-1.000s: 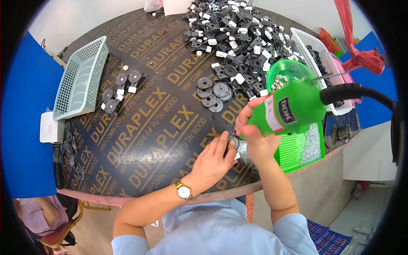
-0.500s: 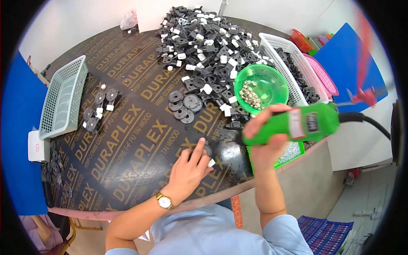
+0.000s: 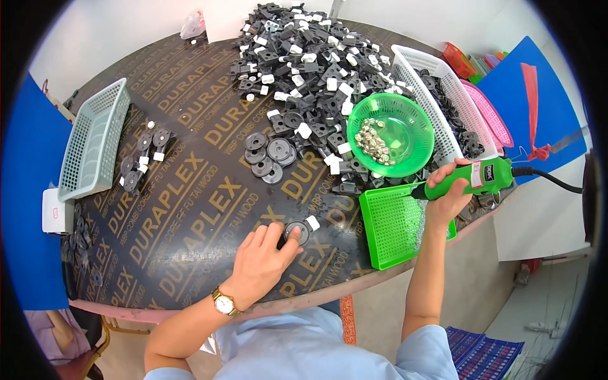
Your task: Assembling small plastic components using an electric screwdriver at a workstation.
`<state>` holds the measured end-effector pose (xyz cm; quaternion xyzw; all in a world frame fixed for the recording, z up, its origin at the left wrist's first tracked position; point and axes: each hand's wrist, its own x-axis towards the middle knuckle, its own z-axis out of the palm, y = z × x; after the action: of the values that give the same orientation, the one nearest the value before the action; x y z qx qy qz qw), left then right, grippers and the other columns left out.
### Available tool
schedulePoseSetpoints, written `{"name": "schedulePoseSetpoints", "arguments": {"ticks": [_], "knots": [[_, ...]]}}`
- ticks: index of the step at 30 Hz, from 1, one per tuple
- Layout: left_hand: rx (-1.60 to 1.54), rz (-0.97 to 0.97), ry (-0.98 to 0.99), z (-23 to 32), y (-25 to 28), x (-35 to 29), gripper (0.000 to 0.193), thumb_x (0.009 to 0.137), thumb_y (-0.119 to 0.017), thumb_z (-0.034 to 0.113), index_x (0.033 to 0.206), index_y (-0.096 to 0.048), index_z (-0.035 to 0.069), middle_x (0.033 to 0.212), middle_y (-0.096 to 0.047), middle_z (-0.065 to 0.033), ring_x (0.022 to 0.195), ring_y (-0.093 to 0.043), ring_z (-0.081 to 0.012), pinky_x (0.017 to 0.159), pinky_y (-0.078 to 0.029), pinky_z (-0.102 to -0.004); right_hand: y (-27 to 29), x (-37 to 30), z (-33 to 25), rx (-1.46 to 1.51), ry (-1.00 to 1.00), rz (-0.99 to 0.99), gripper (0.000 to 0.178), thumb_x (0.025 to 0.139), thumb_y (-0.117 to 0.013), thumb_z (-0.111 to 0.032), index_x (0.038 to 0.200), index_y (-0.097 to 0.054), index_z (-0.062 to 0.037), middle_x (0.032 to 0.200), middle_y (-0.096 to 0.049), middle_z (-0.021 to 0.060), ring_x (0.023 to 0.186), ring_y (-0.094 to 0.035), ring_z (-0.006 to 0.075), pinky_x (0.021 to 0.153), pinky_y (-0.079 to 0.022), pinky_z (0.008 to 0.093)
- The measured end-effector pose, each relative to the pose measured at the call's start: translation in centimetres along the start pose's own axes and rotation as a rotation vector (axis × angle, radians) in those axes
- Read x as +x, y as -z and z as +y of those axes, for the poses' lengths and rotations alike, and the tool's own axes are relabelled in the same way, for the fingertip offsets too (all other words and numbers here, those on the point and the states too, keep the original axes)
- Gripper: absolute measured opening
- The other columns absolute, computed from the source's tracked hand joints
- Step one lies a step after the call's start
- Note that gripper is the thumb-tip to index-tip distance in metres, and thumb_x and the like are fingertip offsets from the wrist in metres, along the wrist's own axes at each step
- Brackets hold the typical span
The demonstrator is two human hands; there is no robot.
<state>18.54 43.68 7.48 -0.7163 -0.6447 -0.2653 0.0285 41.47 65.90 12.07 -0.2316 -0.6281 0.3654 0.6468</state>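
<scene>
Left hand [image 3: 261,258] curled, palm down; right hand [image 3: 448,195] clenched.

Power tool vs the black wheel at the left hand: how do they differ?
Colour: the power tool has a mostly green body; the black wheel has a white tab at its edge.
Shape: the power tool is long, with a cord; the black wheel is a flat disc.
Hold: the right hand wraps the power tool; the left hand has its thumb over the black wheel.
Shared: each is at one hand.
</scene>
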Motion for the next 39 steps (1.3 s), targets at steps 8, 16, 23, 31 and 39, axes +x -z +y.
{"name": "schedulePoseSetpoints", "arguments": {"ticks": [8,16,23,31,39], "knots": [[0.035,0.017,-0.009,0.3,0.0,0.1,0.032,0.075,-0.067,0.019,0.102,-0.057,0.006,0.108,-0.053,-0.0107,0.093,-0.053,-0.0241,0.072,-0.045,-0.0328,0.5,0.1,0.4,0.027,-0.020,0.008,0.059,0.082,-0.057,-0.054,0.107,-0.041,-0.0025,0.068,-0.046,0.0048,0.054,-0.045,0.0126,0.048,-0.037,0.0248],[-0.065,0.039,-0.039,-0.2,-0.6,-0.3,0.029,0.077,-0.065,0.016,0.101,-0.056,0.004,0.116,-0.054,-0.0158,0.102,-0.056,-0.0283,0.078,-0.047,-0.0355,-0.6,-0.1,0.4,-0.117,0.015,-0.029,0.056,0.084,-0.058,-0.049,0.108,-0.042,-0.0015,0.069,-0.046,0.0049,0.056,-0.046,0.0124,0.050,-0.039,0.0247],[-0.074,0.082,0.014,0.0,-0.7,-0.4,0.029,0.072,-0.069,0.014,0.099,-0.060,0.008,0.114,-0.057,-0.0130,0.099,-0.059,-0.0255,0.074,-0.049,-0.0334,-2.3,0.0,-4.2,0.180,-0.084,-0.015,0.061,0.084,-0.053,-0.056,0.110,-0.042,-0.0027,0.070,-0.046,0.0030,0.057,-0.045,0.0117,0.050,-0.038,0.0243],[-0.143,0.065,0.015,-0.5,-1.0,-0.7,0.028,0.074,-0.067,0.012,0.100,-0.058,0.007,0.116,-0.054,-0.0123,0.105,-0.055,-0.0278,0.079,-0.047,-0.0361,-12.0,-5.4,-6.3,0.467,-0.153,-0.337,0.074,0.074,-0.054,-0.068,0.109,-0.040,-0.0039,0.060,-0.046,0.0038,0.047,-0.044,0.0113,0.041,-0.040,0.0236],[-0.155,0.057,0.004,-0.7,-0.7,-0.7,0.024,0.077,-0.062,0.013,0.100,-0.059,0.006,0.115,-0.054,-0.0122,0.106,-0.054,-0.0279,0.081,-0.046,-0.0362,-13.8,-6.7,-5.9,0.412,-0.231,-0.443,0.075,0.069,-0.060,-0.066,0.107,-0.039,-0.0052,0.059,-0.047,0.0031,0.046,-0.046,0.0117,0.041,-0.041,0.0229]]}}
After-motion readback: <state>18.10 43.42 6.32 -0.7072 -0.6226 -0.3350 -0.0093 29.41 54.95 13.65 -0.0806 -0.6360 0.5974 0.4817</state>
